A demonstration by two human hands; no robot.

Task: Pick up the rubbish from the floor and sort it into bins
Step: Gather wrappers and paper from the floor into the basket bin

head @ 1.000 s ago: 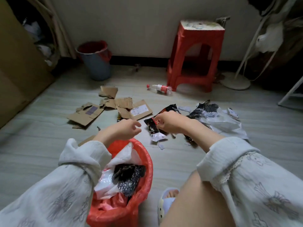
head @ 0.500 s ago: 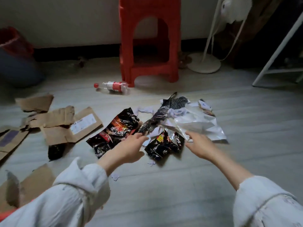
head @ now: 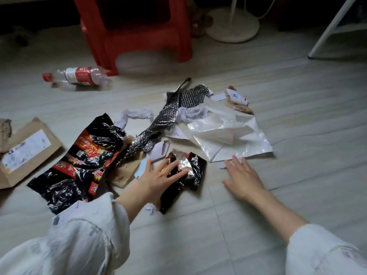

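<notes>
Rubbish lies spread on the floor before me. My left hand (head: 158, 175) rests with spread, straight fingers on a small crumpled black foil wrapper (head: 190, 171). To its left lies a large black and red snack bag (head: 79, 161). My right hand (head: 242, 175) hovers flat and holds nothing, its fingertips just short of a white plastic bag (head: 228, 135). A strip of black textured wrap (head: 168, 116) runs between the bags. Torn white paper scraps (head: 137, 114) lie around it. No bin is in view.
A plastic bottle (head: 79, 76) with a red label lies on its side at the upper left. Brown cardboard (head: 27, 149) with a white label lies at the left edge. A red plastic stool (head: 135, 28) stands behind; a white fan base (head: 232, 28) and white frame leg (head: 333, 28) farther right.
The view has swung away from the red bin and closer to the litter. My left hand has come down onto the small black wrapper. My right hand has lowered near the white bag's edge.
</notes>
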